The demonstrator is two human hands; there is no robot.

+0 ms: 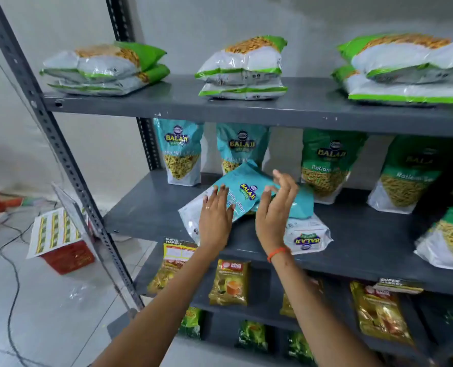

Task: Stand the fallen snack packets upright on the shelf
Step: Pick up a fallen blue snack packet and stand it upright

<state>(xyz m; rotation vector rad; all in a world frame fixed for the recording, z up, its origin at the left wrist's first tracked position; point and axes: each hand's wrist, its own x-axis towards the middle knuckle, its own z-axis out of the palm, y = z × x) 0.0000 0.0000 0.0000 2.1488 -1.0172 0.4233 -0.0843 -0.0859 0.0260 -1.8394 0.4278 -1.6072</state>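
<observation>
On the grey metal shelf (146, 215), near its front edge, we see two fallen teal packets; the upper packet (242, 193) lies tilted, glossy and crinkled, under our left hand (216, 217), fingers spread flat on it; our right hand (274, 210) hovers open beside it, gripping nothing; the lower packet (306, 234) lies flat beneath.

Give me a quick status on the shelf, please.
Both hands open: left hand flat on fallen teal packet, right hand beside it. Second packet lying underneath.
</observation>
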